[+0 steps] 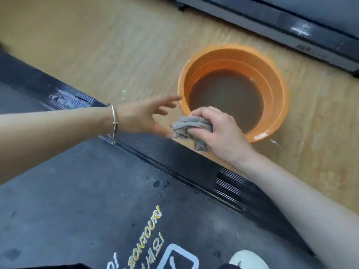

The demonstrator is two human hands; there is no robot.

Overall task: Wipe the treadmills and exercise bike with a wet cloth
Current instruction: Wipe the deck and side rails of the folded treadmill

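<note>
My right hand [217, 131] grips a bunched grey cloth [189, 127] just over the near rim of an orange basin [279, 88] that holds murky brown water. My left hand [147, 115], a silver bangle on its wrist, reaches toward the cloth with fingers spread and straight; its thumb tip is close to the cloth's left edge. Below both hands runs the dark treadmill [97, 200], with its ribbed side rail crossing diagonally and its grey belt carrying wet spots.
The basin stands on a tan wood-look floor [116, 45]. A second treadmill [291, 22] lies along the top right. Yellow lettering and a white printed shape mark the near belt. A white shoe toe [246, 259] shows at the bottom right.
</note>
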